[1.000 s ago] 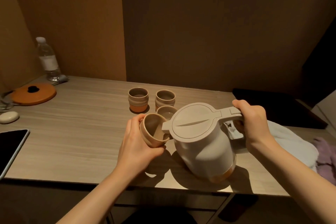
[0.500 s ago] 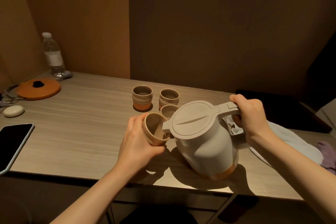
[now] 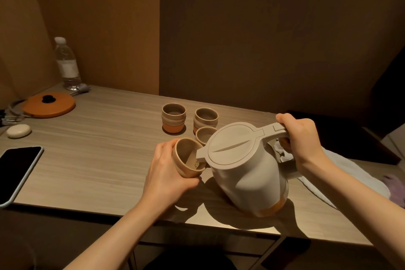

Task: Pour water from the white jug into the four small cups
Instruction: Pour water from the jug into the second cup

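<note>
jug hides most of third cup and part of my towel; phone cut off at left edge; bottle label unreadable.

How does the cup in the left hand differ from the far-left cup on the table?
The held cup is tilted toward the white jug, gripped by the left hand; the far-left cup stands upright and untouched on the table. The jug's spout reaches over the held cup's rim; the far-left cup stands apart. Both are small, beige and handleless.
</note>
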Action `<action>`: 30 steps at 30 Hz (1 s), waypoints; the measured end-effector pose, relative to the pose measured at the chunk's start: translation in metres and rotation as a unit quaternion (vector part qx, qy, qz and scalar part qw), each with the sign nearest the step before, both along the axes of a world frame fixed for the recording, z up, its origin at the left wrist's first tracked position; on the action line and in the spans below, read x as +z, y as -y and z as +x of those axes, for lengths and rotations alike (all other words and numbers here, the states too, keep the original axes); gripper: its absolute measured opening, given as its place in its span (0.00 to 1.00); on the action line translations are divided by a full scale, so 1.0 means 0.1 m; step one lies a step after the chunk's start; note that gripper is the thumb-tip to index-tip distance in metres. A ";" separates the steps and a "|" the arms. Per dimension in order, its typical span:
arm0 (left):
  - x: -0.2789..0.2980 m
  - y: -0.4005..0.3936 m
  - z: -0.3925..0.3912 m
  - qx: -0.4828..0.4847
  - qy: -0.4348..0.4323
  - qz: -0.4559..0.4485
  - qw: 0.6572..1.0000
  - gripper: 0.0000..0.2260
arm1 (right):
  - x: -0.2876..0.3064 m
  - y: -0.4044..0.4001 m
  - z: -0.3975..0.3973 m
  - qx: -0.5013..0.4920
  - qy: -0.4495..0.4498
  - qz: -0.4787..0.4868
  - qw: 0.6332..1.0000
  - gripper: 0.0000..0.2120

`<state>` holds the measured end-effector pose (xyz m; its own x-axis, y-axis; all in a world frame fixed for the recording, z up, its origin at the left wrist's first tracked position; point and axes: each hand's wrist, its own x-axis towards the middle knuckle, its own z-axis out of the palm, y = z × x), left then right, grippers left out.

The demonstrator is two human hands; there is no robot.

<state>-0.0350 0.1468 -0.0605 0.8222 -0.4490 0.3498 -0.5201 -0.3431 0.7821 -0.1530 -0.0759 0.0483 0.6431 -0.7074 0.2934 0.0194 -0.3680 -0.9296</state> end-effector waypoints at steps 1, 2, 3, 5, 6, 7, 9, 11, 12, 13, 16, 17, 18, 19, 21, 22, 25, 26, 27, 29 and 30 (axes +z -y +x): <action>0.00 0.00 0.00 0.000 -0.002 -0.002 1.000 0.43 | 0.00 0.00 0.00 0.000 -0.003 -0.004 1.000 0.24; -0.01 0.00 0.00 0.001 -0.003 -0.004 1.000 0.43 | 0.00 0.00 0.01 -0.001 -0.006 -0.009 1.000 0.23; -0.01 -0.01 0.00 0.001 -0.004 -0.005 1.000 0.43 | -0.01 0.00 0.01 -0.002 -0.008 -0.013 1.000 0.23; -0.02 -0.01 0.00 0.002 -0.005 -0.007 1.000 0.43 | -0.01 0.00 0.02 -0.004 -0.009 -0.018 1.000 0.23; -0.02 -0.01 0.00 0.003 -0.007 -0.008 1.000 0.43 | -0.01 0.00 0.02 -0.004 -0.009 -0.019 1.000 0.23; -0.03 -0.01 0.00 0.003 -0.007 -0.009 1.000 0.43 | -0.01 0.00 0.03 -0.004 -0.010 -0.020 1.000 0.23; -0.04 -0.01 0.00 0.004 -0.008 -0.010 1.000 0.43 | -0.01 0.00 0.03 -0.006 -0.010 -0.022 1.000 0.23; -0.04 -0.01 0.01 0.005 -0.009 -0.011 1.000 0.43 | -0.02 0.00 0.04 -0.009 -0.012 -0.026 1.000 0.23; -0.05 -0.01 0.01 0.006 -0.011 -0.012 1.000 0.43 | -0.02 0.00 0.04 -0.010 -0.013 -0.027 0.999 0.23; -0.05 -0.01 0.00 0.006 -0.011 -0.013 1.000 0.43 | -0.02 0.00 0.05 -0.012 -0.013 -0.028 0.999 0.23; -0.05 -0.01 0.00 0.006 -0.010 -0.015 1.000 0.42 | -0.01 0.00 0.05 -0.012 -0.013 -0.030 0.999 0.22; -0.05 -0.01 0.00 0.006 -0.011 -0.015 1.000 0.42 | -0.01 0.00 0.05 -0.011 -0.013 -0.031 0.999 0.22; -0.05 -0.01 0.00 0.005 -0.011 -0.016 1.000 0.42 | -0.01 0.00 0.05 -0.010 -0.013 -0.032 0.999 0.22; -0.05 -0.01 0.00 0.005 -0.011 -0.016 1.000 0.42 | -0.01 0.00 0.05 -0.010 -0.013 -0.032 0.999 0.22; -0.06 -0.02 0.00 0.006 -0.013 -0.016 1.000 0.43 | -0.01 0.00 0.05 -0.008 -0.012 -0.029 0.999 0.22; -0.06 -0.02 0.00 0.006 -0.013 -0.015 1.000 0.43 | -0.01 0.00 0.05 -0.007 -0.010 -0.028 1.000 0.22; -0.08 -0.02 0.01 0.009 -0.011 -0.013 1.000 0.43 | 0.00 -0.01 0.06 -0.003 -0.004 -0.031 0.999 0.23; -0.08 -0.02 0.01 0.009 -0.012 -0.013 1.000 0.43 | 0.00 -0.01 0.07 -0.002 -0.003 -0.032 0.999 0.23; -0.08 -0.02 0.01 0.009 -0.014 -0.014 1.000 0.43 | 0.00 -0.01 0.07 -0.001 -0.004 -0.033 0.999 0.23; -0.08 -0.02 0.01 0.009 -0.016 -0.016 1.000 0.43 | 0.00 -0.02 0.08 0.000 -0.005 -0.032 0.999 0.23; -0.08 -0.02 0.01 0.009 -0.016 -0.017 1.000 0.43 | 0.00 -0.02 0.08 0.002 -0.006 -0.032 0.999 0.23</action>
